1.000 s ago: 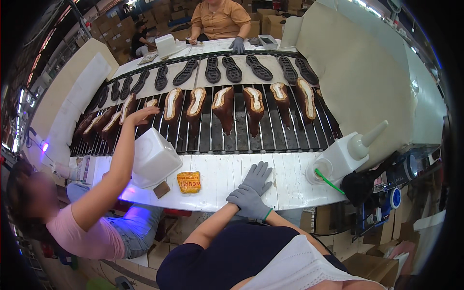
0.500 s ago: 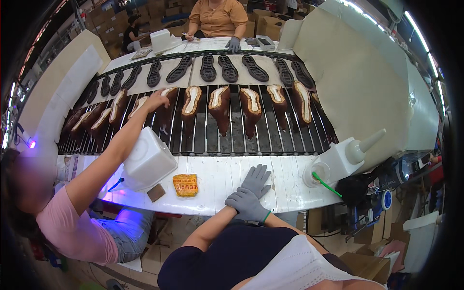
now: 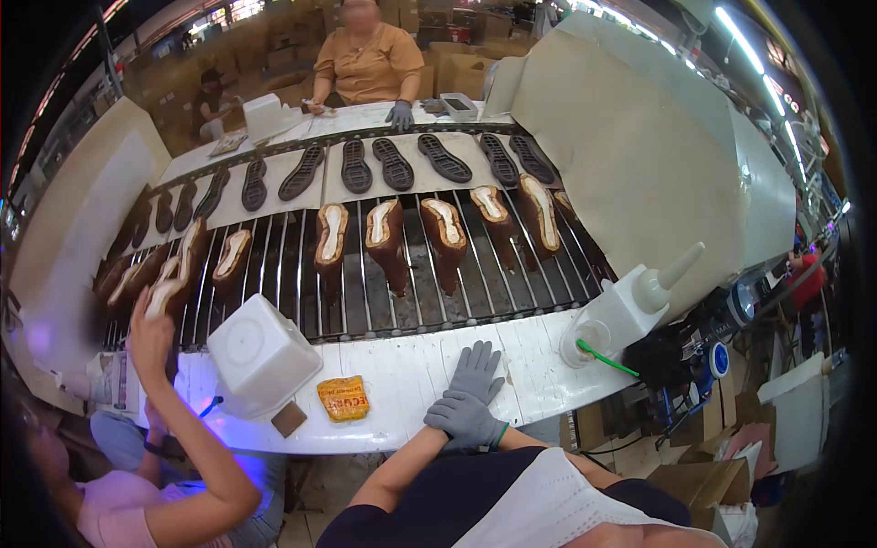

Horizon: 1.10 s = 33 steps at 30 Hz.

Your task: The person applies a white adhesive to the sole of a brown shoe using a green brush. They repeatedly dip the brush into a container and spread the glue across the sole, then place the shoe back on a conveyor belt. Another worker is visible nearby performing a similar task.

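My left hand (image 3: 477, 367), in a grey glove, lies flat on the white table edge with its fingers stretched out. My right hand (image 3: 468, 422), gloved alike, rests across my left wrist, its fingers draped over it. Neither holds a loose thing. Left of them lies a yellow packet (image 3: 343, 399) with red print. Beyond, brown shoe uppers (image 3: 384, 242) stand sole side up on a rack of metal bars (image 3: 356, 301). Behind these, dark shoe soles (image 3: 355, 166) lie in a row on a pale sheet. At left, a co-worker's hand (image 3: 151, 342) holds an upper.
A white plastic container (image 3: 265, 352) and a small brown square (image 3: 289, 419) are at left. At right stands a white bottle (image 3: 621, 310) with a cup and green strip. Pale panels (image 3: 639, 155) flank the rack. Another person (image 3: 370, 64) sits across.
The co-worker at left has taken an upper off the rack and drawn it back toward themselves. The whole view has shifted a little. My hands stay in place.
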Each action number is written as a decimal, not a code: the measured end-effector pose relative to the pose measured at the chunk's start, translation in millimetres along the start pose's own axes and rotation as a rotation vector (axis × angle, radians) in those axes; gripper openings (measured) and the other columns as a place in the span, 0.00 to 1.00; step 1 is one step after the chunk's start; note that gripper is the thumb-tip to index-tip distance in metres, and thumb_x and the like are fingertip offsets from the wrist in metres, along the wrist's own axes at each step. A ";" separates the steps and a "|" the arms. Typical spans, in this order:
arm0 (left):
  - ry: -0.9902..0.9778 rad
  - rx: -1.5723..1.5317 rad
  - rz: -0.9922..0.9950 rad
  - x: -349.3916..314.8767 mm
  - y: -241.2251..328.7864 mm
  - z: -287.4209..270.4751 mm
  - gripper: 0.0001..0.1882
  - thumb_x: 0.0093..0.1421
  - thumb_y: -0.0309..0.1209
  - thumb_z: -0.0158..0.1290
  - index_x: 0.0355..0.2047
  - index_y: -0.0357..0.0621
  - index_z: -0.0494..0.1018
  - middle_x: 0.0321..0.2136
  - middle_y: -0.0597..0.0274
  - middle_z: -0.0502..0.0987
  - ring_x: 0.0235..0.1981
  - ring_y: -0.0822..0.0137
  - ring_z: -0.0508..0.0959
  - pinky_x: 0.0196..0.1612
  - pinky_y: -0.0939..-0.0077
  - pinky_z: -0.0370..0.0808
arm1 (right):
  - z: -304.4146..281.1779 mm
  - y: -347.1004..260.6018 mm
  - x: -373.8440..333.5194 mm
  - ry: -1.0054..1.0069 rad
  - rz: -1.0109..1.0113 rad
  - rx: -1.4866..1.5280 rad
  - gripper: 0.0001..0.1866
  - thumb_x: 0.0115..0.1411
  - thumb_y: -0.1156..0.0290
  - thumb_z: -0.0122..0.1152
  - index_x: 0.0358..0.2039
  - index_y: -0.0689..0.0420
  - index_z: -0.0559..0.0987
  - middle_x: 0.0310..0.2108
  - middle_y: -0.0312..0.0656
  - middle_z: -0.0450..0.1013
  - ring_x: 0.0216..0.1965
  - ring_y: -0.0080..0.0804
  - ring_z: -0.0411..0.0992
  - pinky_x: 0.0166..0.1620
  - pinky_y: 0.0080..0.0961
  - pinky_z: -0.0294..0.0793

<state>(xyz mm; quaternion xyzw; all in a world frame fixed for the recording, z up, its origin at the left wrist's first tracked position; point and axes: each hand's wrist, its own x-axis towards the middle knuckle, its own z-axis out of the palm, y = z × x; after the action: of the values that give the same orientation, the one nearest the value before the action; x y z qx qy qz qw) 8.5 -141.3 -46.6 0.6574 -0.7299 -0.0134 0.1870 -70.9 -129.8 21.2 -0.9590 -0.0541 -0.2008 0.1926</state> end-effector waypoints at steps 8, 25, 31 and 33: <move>0.011 -0.029 -0.011 -2.2 0.0 -2.1 0.34 0.64 0.48 0.48 0.65 0.40 0.62 0.67 0.45 0.58 0.69 0.47 0.54 0.69 0.49 0.48 | -2.4 -1.6 -0.1 -0.048 0.029 0.024 0.24 0.45 0.53 0.65 0.40 0.54 0.78 0.41 0.38 0.77 0.45 0.37 0.75 0.54 0.36 0.70; -0.017 -0.034 -0.018 1.8 -1.4 -2.8 0.33 0.64 0.46 0.49 0.64 0.39 0.62 0.66 0.44 0.59 0.69 0.46 0.55 0.69 0.49 0.51 | 10.6 8.4 -12.5 0.046 0.022 -0.006 0.20 0.47 0.57 0.63 0.40 0.50 0.79 0.40 0.35 0.76 0.44 0.34 0.75 0.54 0.34 0.69; -0.015 -0.017 -0.016 0.6 -0.7 -4.5 0.33 0.64 0.45 0.50 0.64 0.39 0.62 0.65 0.43 0.60 0.68 0.46 0.56 0.69 0.50 0.51 | 10.1 7.5 -12.8 0.134 -0.011 0.009 0.20 0.46 0.60 0.61 0.40 0.51 0.78 0.36 0.37 0.74 0.41 0.35 0.73 0.52 0.34 0.69; -0.024 -0.015 -0.020 -0.1 1.2 -5.8 0.33 0.64 0.45 0.50 0.64 0.39 0.62 0.65 0.44 0.60 0.68 0.46 0.56 0.69 0.50 0.52 | 8.6 5.7 -13.8 0.151 -0.010 0.021 0.20 0.45 0.60 0.62 0.40 0.52 0.78 0.36 0.37 0.74 0.41 0.35 0.73 0.52 0.34 0.69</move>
<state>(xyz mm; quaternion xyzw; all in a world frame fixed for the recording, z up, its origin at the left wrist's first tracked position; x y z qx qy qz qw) 9.1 -139.8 -40.9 0.6630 -0.7254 -0.0287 0.1828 -79.4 -132.0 6.3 -0.9387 -0.0465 -0.2731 0.2051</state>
